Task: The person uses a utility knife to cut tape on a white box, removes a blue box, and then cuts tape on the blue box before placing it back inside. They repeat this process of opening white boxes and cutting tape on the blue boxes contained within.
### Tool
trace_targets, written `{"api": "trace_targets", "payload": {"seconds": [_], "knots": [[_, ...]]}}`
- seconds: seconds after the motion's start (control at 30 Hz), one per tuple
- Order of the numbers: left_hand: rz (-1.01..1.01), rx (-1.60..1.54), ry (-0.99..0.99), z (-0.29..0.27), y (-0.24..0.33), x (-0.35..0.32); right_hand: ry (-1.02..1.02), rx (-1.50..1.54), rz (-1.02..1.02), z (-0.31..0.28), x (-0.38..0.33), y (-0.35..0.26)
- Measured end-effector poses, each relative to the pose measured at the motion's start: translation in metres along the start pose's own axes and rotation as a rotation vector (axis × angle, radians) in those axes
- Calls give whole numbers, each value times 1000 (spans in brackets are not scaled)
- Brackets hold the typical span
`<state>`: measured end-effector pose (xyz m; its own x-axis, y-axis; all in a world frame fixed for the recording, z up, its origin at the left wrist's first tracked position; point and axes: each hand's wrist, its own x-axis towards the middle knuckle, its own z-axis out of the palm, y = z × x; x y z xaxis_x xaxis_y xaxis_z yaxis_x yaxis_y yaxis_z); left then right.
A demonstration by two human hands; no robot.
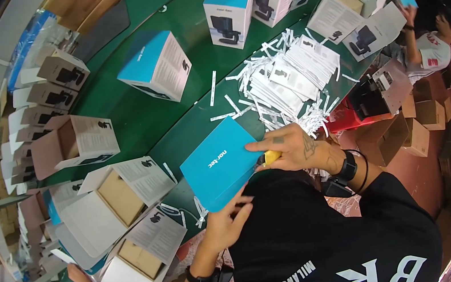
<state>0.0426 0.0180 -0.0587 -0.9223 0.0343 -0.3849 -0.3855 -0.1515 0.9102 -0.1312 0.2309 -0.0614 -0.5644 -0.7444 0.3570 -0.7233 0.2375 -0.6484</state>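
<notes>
A carton with a teal top [218, 168] is tilted close in front of my body. My left hand [227, 224] grips its near lower edge, with some fingers hidden beneath or behind it. My right hand [292, 146] lies at the carton's right edge, its index finger stretched onto the teal face. Tucked in that hand's curled fingers is a small yellow thing [272, 158], mostly covered, whose kind I cannot make out. Beyond my right hand lies a heap of white printed paper slips [291, 74], with narrow strips scattered around it.
Closed teal-topped cartons [230, 13] stand along the green table's [119, 121] far side. Open cartons with cardboard inserts [124, 198] stand at the left, several more behind them. A co-worker's hand [77, 274] is at lower left; another person [429, 49] handles a carton at upper right.
</notes>
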Motion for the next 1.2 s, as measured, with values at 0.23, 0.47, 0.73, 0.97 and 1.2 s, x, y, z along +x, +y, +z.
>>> {"api": "trace_targets", "payload": {"seconds": [0.23,0.47,0.73,0.97,1.2], "knots": [[723,1050,368,-59,-29,-27,46,-70,-20,20,-20,11],[508,820,317,-36,-1,22,106,-11,-37,25,-21,14],[444,693,188,-45,-18,24,78,110,-39,21,-25,19],[327,1376,241,-23,5,5,195,0,-213,44,-52,22],[463,1654,73,-4,4,42,94,-48,-341,50,-59,45]]}}
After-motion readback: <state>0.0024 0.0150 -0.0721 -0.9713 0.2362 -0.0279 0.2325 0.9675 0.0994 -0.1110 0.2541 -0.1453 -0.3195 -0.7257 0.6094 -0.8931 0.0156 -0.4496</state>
